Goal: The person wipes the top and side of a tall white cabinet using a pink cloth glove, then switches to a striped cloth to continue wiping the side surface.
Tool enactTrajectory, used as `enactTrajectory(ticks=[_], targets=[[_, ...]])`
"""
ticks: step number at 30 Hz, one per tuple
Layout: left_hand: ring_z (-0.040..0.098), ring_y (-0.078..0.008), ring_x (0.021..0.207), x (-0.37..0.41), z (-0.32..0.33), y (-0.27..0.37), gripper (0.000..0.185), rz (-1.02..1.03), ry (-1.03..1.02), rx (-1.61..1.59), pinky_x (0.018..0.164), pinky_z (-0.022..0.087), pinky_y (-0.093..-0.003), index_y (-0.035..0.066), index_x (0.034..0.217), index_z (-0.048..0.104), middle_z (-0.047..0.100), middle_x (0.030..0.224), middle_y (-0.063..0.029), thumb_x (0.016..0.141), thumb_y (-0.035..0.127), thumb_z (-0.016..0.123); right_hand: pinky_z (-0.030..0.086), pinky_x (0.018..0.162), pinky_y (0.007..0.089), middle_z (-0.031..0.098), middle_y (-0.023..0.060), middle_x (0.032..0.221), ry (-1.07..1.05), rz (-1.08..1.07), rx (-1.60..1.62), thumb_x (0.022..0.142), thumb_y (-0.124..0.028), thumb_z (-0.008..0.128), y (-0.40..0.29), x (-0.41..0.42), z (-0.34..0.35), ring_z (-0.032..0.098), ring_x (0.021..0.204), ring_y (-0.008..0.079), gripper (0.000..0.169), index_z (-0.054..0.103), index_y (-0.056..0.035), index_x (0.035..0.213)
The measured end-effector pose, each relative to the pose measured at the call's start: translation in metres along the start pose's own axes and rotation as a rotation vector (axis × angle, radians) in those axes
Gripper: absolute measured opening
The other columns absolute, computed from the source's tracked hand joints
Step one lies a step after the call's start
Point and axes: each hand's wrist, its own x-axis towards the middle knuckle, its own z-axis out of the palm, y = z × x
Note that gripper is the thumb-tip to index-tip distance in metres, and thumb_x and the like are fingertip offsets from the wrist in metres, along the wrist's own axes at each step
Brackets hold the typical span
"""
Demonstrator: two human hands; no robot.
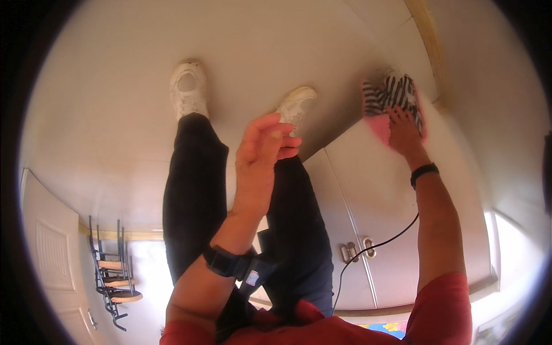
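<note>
My right hand [403, 129] presses with spread fingers on a folded cloth [401, 92], striped black and white with a pink edge and a pink part. The cloth lies against the pale surface of a cabinet, near its far end. My left hand [268, 144] is raised before my body, its fingers loosely curled, with nothing seen in them. It is well to the left of the cloth and does not touch it. Each wrist wears a black band.
White double cabinet doors [388, 207] with metal handles [359, 251] stand at the right. A black cable [386, 243] runs across them. My white shoes [189, 90] are on the pale floor. Stacked stools [116, 280] and a panelled door [54, 246] appear at the lower left.
</note>
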Motion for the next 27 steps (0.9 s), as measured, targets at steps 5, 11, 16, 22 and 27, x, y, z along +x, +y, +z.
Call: enactTrajectory(ticks=[5, 11, 16, 22, 27], targets=[[0.065, -0.0208, 0.096, -0.002, -0.001, -0.002, 0.027, -0.010, -0.004, 0.016, 0.084, 0.052, -0.0328, 0.003, 0.123, 0.053, 0.063, 0.111, -0.0117, 0.101, 0.017, 0.049, 0.029, 0.109, 0.0444, 0.044, 0.0090, 0.145, 0.392, 0.000, 0.040, 0.087, -0.017, 0.054, 0.051, 0.000, 0.019, 0.036, 0.134, 0.0276, 0.039, 0.060, -0.0027, 0.123], [0.065, -0.0202, 0.096, -0.002, -0.001, -0.004, 0.027, -0.024, -0.008, 0.005, 0.084, 0.053, -0.0326, 0.004, 0.123, 0.052, 0.063, 0.111, -0.0115, 0.101, 0.018, 0.048, 0.020, 0.115, 0.0468, 0.033, 0.0052, 0.153, 0.109, 0.066, 0.082, 0.096, -0.025, 0.049, 0.064, 0.006, -0.016, 0.026, 0.143, 0.0252, 0.044, 0.048, -0.0118, 0.138], [0.065, -0.0201, 0.096, 0.000, 0.001, -0.003, 0.027, -0.036, -0.018, 0.015, 0.084, 0.053, -0.0324, 0.004, 0.123, 0.052, 0.063, 0.112, -0.0116, 0.102, 0.019, 0.047, 0.023, 0.113, 0.0495, 0.041, 0.0076, 0.147, 0.180, 0.070, 0.045, 0.095, -0.026, 0.052, 0.063, 0.036, -0.015, 0.032, 0.139, 0.0267, 0.041, 0.052, -0.0106, 0.133], [0.066, -0.0207, 0.097, 0.003, 0.002, -0.001, 0.028, -0.062, 0.002, 0.007, 0.084, 0.053, -0.0324, 0.004, 0.124, 0.052, 0.063, 0.112, -0.0119, 0.102, 0.020, 0.048, 0.024, 0.112, 0.0500, 0.048, 0.0082, 0.137, 0.236, 0.053, 0.056, 0.092, -0.030, 0.055, 0.064, 0.068, -0.014, 0.037, 0.133, 0.0266, 0.040, 0.056, -0.0102, 0.128], [0.066, -0.0212, 0.097, 0.005, 0.000, 0.001, 0.028, -0.083, 0.005, -0.027, 0.084, 0.053, -0.0326, 0.004, 0.124, 0.052, 0.063, 0.112, -0.0123, 0.101, 0.020, 0.048, 0.027, 0.109, 0.0489, 0.060, 0.0070, 0.118, 0.226, 0.044, 0.055, 0.088, -0.028, 0.057, 0.054, 0.088, -0.022, 0.048, 0.119, 0.0265, 0.033, 0.064, -0.0113, 0.115]])
